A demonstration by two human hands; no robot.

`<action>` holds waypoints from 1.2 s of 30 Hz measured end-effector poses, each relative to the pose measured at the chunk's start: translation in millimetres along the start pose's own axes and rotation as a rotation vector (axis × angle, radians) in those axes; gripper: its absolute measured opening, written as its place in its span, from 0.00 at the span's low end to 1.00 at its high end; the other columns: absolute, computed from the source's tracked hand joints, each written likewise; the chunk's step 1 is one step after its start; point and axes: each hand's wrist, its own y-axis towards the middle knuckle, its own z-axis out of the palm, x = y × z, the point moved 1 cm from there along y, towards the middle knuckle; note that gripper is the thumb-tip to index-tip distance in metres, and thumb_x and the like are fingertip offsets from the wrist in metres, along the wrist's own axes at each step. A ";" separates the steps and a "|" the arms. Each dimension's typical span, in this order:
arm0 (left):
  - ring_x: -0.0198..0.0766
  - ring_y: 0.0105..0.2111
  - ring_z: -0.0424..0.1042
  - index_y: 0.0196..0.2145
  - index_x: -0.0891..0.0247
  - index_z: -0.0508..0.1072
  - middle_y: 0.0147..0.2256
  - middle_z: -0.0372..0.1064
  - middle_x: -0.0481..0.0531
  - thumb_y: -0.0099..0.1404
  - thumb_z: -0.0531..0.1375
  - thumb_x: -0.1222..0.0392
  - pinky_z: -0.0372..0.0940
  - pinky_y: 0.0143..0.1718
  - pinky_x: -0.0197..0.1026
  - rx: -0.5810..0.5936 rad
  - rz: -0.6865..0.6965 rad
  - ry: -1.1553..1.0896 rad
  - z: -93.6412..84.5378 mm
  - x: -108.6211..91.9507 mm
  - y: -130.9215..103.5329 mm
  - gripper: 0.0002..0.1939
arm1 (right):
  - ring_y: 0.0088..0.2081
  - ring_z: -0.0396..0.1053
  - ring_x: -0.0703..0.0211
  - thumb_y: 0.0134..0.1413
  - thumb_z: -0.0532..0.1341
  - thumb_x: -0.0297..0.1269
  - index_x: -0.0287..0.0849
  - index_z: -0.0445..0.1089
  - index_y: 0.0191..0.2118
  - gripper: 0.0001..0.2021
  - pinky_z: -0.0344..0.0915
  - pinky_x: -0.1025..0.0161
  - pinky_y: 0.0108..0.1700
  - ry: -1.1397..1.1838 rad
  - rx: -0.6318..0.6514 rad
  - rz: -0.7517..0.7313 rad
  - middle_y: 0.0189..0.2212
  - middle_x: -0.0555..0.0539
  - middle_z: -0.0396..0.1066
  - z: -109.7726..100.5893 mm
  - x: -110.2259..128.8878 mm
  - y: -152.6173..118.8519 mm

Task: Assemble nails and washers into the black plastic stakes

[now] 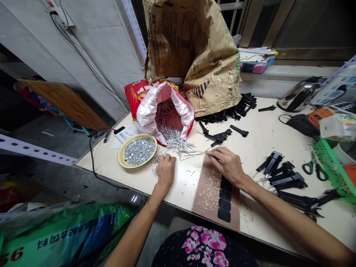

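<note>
My right hand [226, 165] is closed in a pinch at one end of a thin metal rod [191, 154], beside the spilled pile of silvery rods [175, 139]. The pile runs out of an open red and white sack [147, 111]. My left hand [166, 170] rests on the table with its fingers curled together, by loose washers [155, 171]; what it holds, if anything, is hidden. To its left stands a yellow dish [120, 160] full of small washers [139, 151]. Black plastic pieces [221, 137] lie beyond my right hand.
A large brown paper sack [214, 81] stands at the back over more black pieces. A brown mat [204, 200] with black squares [224, 204] lies at the front edge. On the right are black pieces with metal shafts [286, 174], scissors [315, 167], a green basket [330, 167] and a kettle [299, 94].
</note>
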 end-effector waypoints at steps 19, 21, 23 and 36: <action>0.26 0.22 0.63 0.30 0.68 0.72 0.25 0.67 0.47 0.45 0.70 0.53 0.61 0.23 0.31 0.217 -0.656 -1.918 -52.3 -71.5 -3.4 0.19 | 0.38 0.66 0.60 0.63 0.51 0.34 0.45 0.71 0.45 0.12 0.58 0.66 0.37 -0.014 0.031 -0.002 0.36 0.47 0.71 -0.5 43.9 -6.9; 0.25 0.22 0.63 0.30 0.68 0.72 0.25 0.67 0.47 0.44 0.70 0.54 0.62 0.24 0.31 0.236 -0.676 -1.953 -51.7 -73.3 -2.9 0.19 | 0.38 0.66 0.61 0.63 0.51 0.33 0.44 0.71 0.45 0.12 0.59 0.66 0.37 -0.031 0.011 0.010 0.35 0.47 0.71 -3.2 43.7 -7.4; 0.25 0.22 0.64 0.29 0.69 0.72 0.25 0.68 0.47 0.43 0.71 0.55 0.63 0.24 0.31 0.241 -0.686 -1.983 -51.4 -74.6 -2.6 0.19 | 0.37 0.66 0.61 0.63 0.52 0.33 0.44 0.71 0.45 0.12 0.59 0.66 0.37 -0.047 -0.001 0.024 0.35 0.47 0.70 -5.0 43.5 -7.8; 0.29 0.24 0.66 0.32 0.67 0.74 0.28 0.70 0.48 0.56 0.63 0.53 0.63 0.30 0.35 0.069 -0.440 -1.662 -44.3 -88.5 -5.8 0.13 | 0.38 0.66 0.60 0.61 0.54 0.31 0.42 0.70 0.40 0.08 0.56 0.62 0.38 -0.231 -0.158 0.040 0.34 0.48 0.72 -1.5 39.3 -16.3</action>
